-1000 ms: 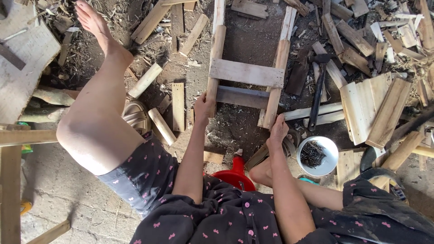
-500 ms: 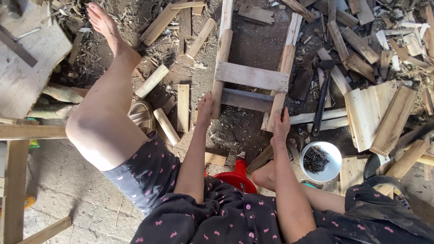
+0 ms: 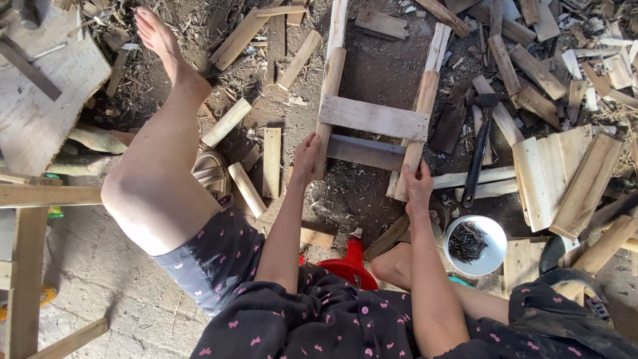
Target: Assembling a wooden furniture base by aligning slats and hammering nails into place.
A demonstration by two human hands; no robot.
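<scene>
Both hands grasp the frame's near ends — left hand (image 3: 307, 154) on one rail, right hand (image 3: 417, 186) on the other; the frame (image 3: 373, 118) runs lengthwise toward 12 o'clock.

Black dress (image 3: 319, 326) with pink bows, white bowl (image 3: 475, 244), red stool (image 3: 345, 269), black-handled hammer (image 3: 480, 143)

We're over bare dirt ground (image 3: 372, 199) littered with offcut wood scraps (image 3: 565, 60) (daylight everywhere), a concrete slab (image 3: 86, 279) at left.
</scene>
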